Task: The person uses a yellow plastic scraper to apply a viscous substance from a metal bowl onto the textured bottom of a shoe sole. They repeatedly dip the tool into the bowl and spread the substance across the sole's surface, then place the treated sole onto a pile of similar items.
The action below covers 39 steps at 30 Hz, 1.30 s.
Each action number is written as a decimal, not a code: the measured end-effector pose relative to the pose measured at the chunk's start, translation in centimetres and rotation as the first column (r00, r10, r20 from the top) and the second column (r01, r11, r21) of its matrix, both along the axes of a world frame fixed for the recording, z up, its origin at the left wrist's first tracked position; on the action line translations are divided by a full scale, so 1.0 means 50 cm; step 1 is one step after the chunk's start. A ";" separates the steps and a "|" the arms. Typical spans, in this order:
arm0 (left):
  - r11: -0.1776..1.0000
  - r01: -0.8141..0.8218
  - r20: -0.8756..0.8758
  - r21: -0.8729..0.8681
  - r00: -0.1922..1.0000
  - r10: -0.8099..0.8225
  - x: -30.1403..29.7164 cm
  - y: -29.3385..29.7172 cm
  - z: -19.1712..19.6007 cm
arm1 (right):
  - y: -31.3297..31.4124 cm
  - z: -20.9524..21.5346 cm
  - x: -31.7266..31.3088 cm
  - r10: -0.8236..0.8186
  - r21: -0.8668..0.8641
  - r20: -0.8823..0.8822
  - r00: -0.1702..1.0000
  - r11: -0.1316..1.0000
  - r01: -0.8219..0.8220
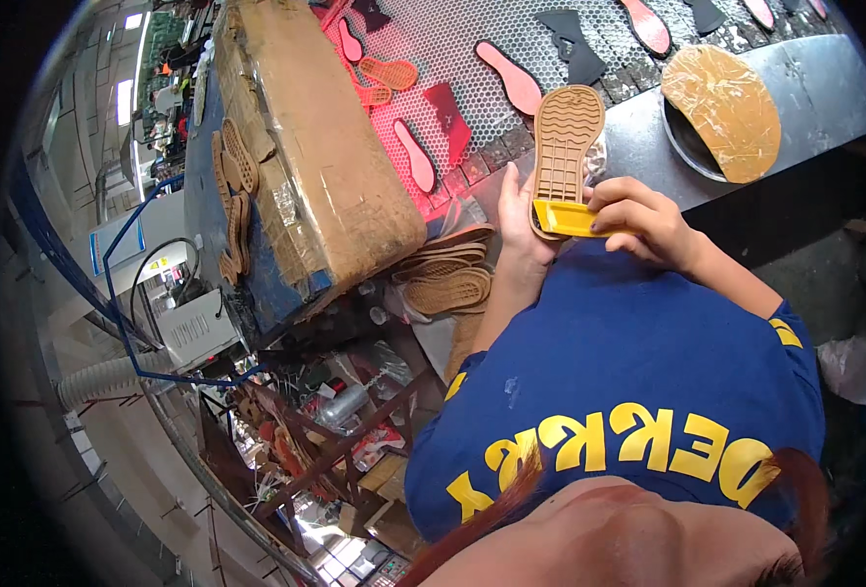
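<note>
A tan shoe sole (567, 137) with wavy and gridded tread stands up in front of me, tread facing me. Its lower end rests in my left hand (523, 215), which grips it from the left side and below; part of that grip is hidden behind the sole. My right hand (648, 223) pinches a yellow, flat plastic-looking piece (568, 219) with a raised edge. That piece lies across the heel end of the sole, apparently touching it. Its exact kind does not show.
Beyond my hands, a mesh conveyor belt (433, 59) carries pink insoles (509, 76) and dark cut pieces (572, 47). On the metal ledge at right, a round bowl (682, 132) is partly covered by taped cardboard (731, 108). Stacked soles (447, 289) lie beside a cardboard-topped housing (325, 127).
</note>
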<state>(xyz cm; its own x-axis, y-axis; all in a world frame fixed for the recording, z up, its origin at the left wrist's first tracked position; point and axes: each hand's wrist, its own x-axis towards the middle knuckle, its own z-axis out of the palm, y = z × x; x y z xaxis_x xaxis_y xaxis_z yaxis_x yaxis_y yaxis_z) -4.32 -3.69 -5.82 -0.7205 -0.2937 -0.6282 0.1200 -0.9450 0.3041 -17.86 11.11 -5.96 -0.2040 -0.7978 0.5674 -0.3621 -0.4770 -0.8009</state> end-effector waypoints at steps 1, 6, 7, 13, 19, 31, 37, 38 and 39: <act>1.000 -0.007 0.004 0.005 1.000 0.007 -0.003 0.001 0.004 | 0.001 0.000 -0.003 0.019 0.003 0.021 1.000 1.000 -0.019; 0.996 0.016 -0.048 0.088 0.999 -0.011 -0.015 -0.002 0.023 | 0.011 0.015 -0.026 0.063 0.034 0.087 0.994 0.997 -0.066; 0.994 0.029 -0.073 0.102 0.997 -0.022 -0.019 -0.004 0.029 | 0.012 0.019 -0.033 0.075 0.041 0.095 0.993 0.996 -0.080; 0.987 0.131 -0.120 0.095 0.986 -0.119 -0.043 -0.006 0.048 | 0.015 0.048 -0.068 0.167 0.042 0.185 0.968 0.983 -0.178; 0.946 0.274 -0.189 0.173 0.952 -0.241 -0.057 -0.013 0.074 | 0.020 0.070 -0.097 0.249 0.064 0.325 0.912 0.957 -0.284; 0.822 0.567 -0.203 0.060 0.813 -0.546 -0.080 -0.001 0.101 | 0.006 0.101 -0.162 0.410 0.077 0.379 0.830 0.880 -0.470; 0.865 0.488 -0.248 0.116 0.857 -0.451 -0.084 -0.002 0.097 | 0.037 0.043 -0.232 0.363 -0.153 0.506 0.783 0.931 -0.332; 0.875 0.475 -0.282 0.092 0.856 -0.434 -0.080 -0.008 0.091 | 0.054 0.014 -0.243 0.272 -0.194 0.620 0.736 0.962 -0.192; 0.890 0.450 -0.292 0.072 0.863 -0.412 -0.080 -0.013 0.087 | 0.072 -0.018 -0.255 0.185 -0.214 0.723 0.666 0.976 -0.039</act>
